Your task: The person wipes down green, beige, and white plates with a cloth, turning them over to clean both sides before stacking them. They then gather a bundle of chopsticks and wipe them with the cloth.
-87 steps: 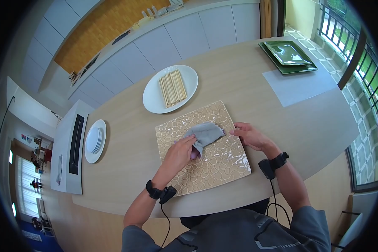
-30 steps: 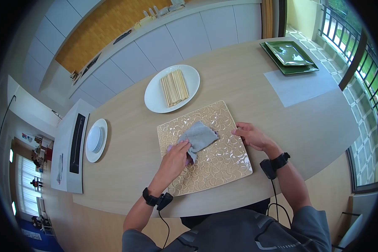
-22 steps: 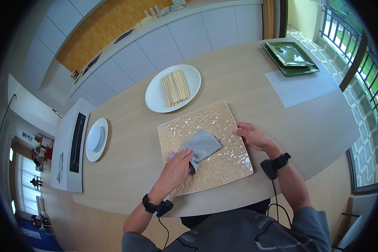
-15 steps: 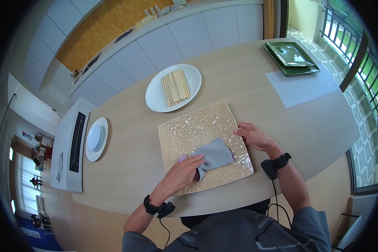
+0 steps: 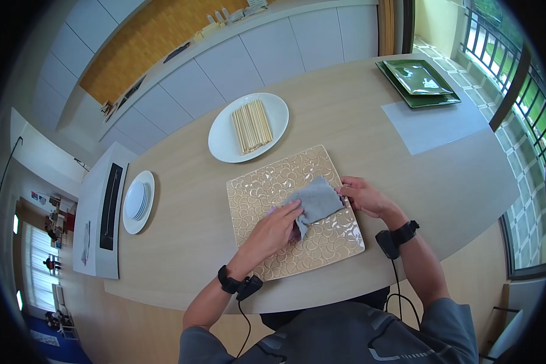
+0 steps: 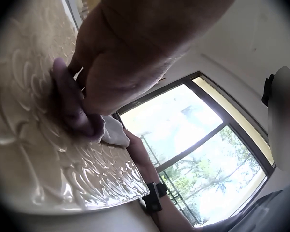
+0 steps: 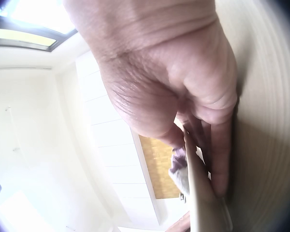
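A square beige plate (image 5: pixel 285 255) with a raised, glossy scroll pattern lies before me on the table. My left hand (image 5: pixel 273 229) holds a cloth (image 5: pixel 320 199), grey on top with a purple underside, against the plate's face. The cloth's far corner reaches the plate's right edge. In the left wrist view the purple side of the cloth (image 6: pixel 71 104) bunches beneath the palm. My right hand (image 5: pixel 365 198) grips the right edge of the plate, thumb on top. Seen from the right wrist, that hand's fingers (image 7: pixel 221 159) go under the plate's rim (image 7: pixel 199 193).
Behind the plate stands a white oval dish (image 5: pixel 221 142) bearing a row of pale sticks. Small white plates (image 5: pixel 136 200) are stacked on another dish at the left. Green square plates (image 5: pixel 415 79) sit at the far right, near a translucent sheet (image 5: pixel 428 130).
My left hand has swept the cloth over the plate, first down toward its near side, then up and right to its right edge. My right hand keeps its grip on the plate.
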Available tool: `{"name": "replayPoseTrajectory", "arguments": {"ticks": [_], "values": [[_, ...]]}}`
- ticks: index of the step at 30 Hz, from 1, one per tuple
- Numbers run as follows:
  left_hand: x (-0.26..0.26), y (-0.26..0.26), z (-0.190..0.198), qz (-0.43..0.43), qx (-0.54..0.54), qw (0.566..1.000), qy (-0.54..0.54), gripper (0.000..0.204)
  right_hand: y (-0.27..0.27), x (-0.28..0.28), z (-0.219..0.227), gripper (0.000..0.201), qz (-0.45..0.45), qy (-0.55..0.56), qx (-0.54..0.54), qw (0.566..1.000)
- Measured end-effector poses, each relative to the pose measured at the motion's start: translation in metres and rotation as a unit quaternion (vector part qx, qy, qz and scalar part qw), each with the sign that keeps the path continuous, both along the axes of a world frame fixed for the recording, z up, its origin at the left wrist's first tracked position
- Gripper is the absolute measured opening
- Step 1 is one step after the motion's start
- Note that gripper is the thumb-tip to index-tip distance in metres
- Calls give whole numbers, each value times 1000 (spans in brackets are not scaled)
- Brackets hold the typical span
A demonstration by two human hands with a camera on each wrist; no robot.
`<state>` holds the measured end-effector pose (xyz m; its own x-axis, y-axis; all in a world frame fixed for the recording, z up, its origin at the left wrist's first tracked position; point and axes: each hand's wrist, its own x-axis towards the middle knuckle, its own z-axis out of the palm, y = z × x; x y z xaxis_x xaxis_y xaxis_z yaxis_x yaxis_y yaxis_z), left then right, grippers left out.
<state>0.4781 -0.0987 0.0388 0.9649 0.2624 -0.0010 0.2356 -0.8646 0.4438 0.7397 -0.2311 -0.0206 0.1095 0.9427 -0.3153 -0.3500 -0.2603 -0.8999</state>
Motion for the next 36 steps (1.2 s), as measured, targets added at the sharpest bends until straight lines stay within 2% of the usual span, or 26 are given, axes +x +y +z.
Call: {"name": "replayPoseTrajectory", "arguments": {"ticks": [8,17,21,29,36], "values": [[-5,30,-10,53,82,995,-30,35,-3,-6,15,32,-12,10,0,1000],[-29,34,4,100,53,993,11,34,-4,-6,16,35,-9,11,-1,1000],[-42,32,5,77,57,995,-5,32,-4,-6,17,36,-8,16,-1,1000],[-71,0,25,50,-68,996,39,21,-3,-5,14,37,-8,18,-2,1000],[-93,-16,42,30,-119,991,54,19,-3,-5,16,38,-8,12,-5,1000]]}}
